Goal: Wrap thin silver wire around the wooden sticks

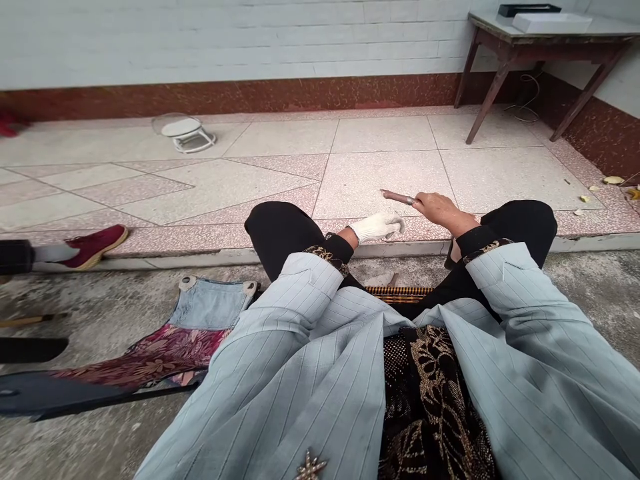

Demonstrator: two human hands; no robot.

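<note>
In the head view, my left hand (377,227) wears a white knit glove, and its fingers curl inward over the tiled ledge. The fingertips look greyish; whatever they may hold cannot be made out. To its right, my bare right hand (440,210) is closed around the handle end of a narrow rusty-brown tool with a metal collar (399,197). The tool points left, with a small hooked tip, above and apart from the gloved hand. Most of its handle is hidden in my fist.
Another person's red shoe (100,247) rests on the ledge at left. Denim and floral cloth (210,303) lies beside me. A small white stool-like object (187,133) stands near the wall. At back right is a wooden table (500,40). A woven orange-black seat edge (400,293) shows between my legs.
</note>
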